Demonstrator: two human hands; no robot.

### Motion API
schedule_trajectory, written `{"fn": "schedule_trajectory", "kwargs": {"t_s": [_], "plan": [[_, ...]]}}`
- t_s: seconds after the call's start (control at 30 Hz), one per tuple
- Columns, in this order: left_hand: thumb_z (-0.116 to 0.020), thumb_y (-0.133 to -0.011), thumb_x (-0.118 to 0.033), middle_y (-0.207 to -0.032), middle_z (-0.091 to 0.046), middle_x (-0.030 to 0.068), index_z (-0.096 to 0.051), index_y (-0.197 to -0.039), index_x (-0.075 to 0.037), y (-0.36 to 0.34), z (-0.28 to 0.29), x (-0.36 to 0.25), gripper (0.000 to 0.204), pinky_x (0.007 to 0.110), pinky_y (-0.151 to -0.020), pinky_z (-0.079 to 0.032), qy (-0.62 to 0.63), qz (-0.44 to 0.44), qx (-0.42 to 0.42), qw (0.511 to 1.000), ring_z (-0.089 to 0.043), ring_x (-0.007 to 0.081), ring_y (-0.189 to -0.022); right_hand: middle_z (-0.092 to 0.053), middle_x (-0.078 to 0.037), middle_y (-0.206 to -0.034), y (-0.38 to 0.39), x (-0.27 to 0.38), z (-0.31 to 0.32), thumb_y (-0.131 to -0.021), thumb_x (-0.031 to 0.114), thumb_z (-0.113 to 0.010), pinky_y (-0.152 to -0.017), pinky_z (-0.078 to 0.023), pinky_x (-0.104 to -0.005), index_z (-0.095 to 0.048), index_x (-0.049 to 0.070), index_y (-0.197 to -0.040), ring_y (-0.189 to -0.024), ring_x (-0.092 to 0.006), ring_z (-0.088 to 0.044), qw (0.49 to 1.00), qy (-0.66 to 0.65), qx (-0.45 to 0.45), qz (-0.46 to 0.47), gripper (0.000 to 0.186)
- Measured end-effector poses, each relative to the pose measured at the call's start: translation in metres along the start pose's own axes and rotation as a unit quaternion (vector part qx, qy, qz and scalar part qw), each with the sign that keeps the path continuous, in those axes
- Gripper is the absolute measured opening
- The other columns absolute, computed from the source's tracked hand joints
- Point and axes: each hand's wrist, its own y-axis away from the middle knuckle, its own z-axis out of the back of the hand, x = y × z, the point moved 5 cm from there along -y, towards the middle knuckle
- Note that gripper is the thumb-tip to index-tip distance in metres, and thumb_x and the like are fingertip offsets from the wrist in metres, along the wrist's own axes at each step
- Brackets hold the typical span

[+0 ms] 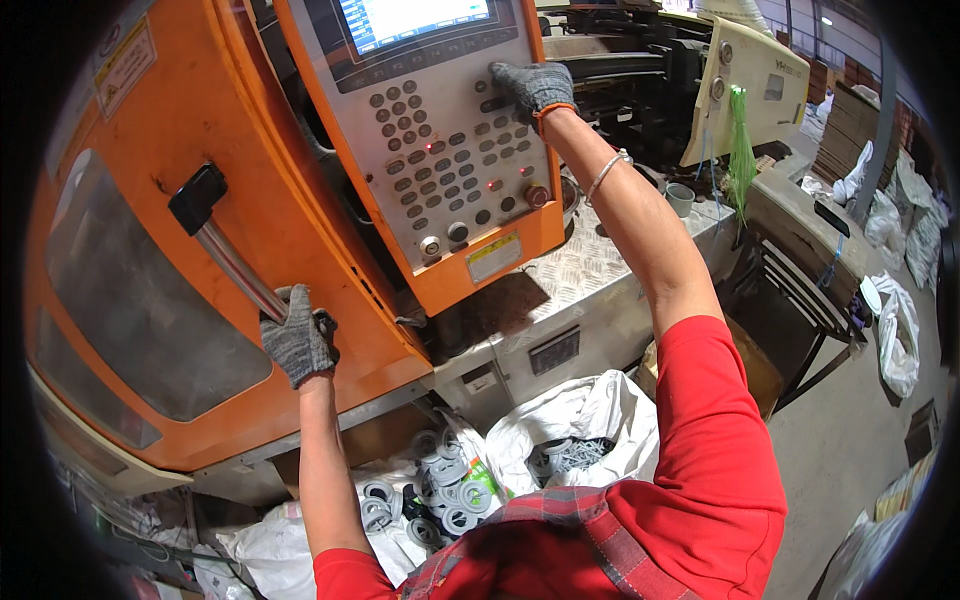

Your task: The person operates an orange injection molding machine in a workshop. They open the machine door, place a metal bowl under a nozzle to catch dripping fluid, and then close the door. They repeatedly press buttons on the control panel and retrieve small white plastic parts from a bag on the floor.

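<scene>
My left hand (300, 337), in a grey knit glove, is closed round the lower end of a metal bar handle (240, 268) with black end mounts. That handle sits on the orange machine door (330, 270), beside its dark window (150, 290). My right hand (537, 88), also gloved in grey with an orange cuff, rests at the upper right of the control panel (450, 170). One finger stretches out over the buttons there; the others are partly hidden, and nothing shows in this hand. A lit screen (415, 20) tops the panel.
Below the machine, grey plastic rings (455, 490) lie on white sacking. An open white sack (625, 410) holds thin grey pieces (580, 455). A grey cup (680, 198) stands on the metal ledge (600, 265), near hanging green strands (738, 150). A dark metal frame (800, 310) stands at right.
</scene>
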Motion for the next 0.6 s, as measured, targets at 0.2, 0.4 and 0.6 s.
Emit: {"fn": "schedule_trajectory", "kwargs": {"t_s": [0.2, 0.4, 0.6], "plan": [[-0.065, -0.083, -0.004, -0.066, -0.052, 0.0051, -0.051, -0.089, -0.004, 0.002, -0.001, -0.002, 0.016, 0.027, -0.031, -0.036, -0.003, 0.004, 0.000, 1.000, -0.048, 0.0140, -0.037, -0.068, -0.011, -0.074, 0.002, 0.001, 0.000, -0.080, 0.045, -0.067, -0.052, -0.052, -0.0317, -0.073, 0.005, -0.091, -0.057, -0.0196, -0.062, 1.000, -0.003, 0.011, -0.001, 0.042], [-0.065, -0.083, -0.004, -0.064, -0.051, 0.0046, -0.050, -0.089, -0.004, 0.002, -0.002, -0.003, 0.016, 0.026, -0.031, -0.036, -0.011, -0.004, 0.000, 1.000, -0.049, 0.0137, -0.038, -0.066, -0.011, -0.068, 0.005, 0.008, 0.015, -0.076, 0.044, -0.072, -0.048, -0.051, -0.0325, -0.071, -0.002, -0.081, -0.056, -0.0184, -0.061, 0.986, 0.100, -0.014, 0.134, 0.046], [-0.065, -0.083, -0.004, -0.065, -0.051, 0.0047, -0.050, -0.090, -0.004, 0.001, -0.001, -0.001, 0.017, 0.026, -0.031, -0.037, -0.004, -0.001, 0.012, 1.000, -0.049, 0.0134, -0.038, -0.069, -0.020, -0.087, 0.014, -0.023, 0.022, -0.071, 0.067, -0.063, -0.077, -0.052, -0.0405, -0.071, -0.001, -0.093, -0.084, -0.0310, -0.067, 0.995, 0.074, 0.055, -0.030, 0.072]]}}
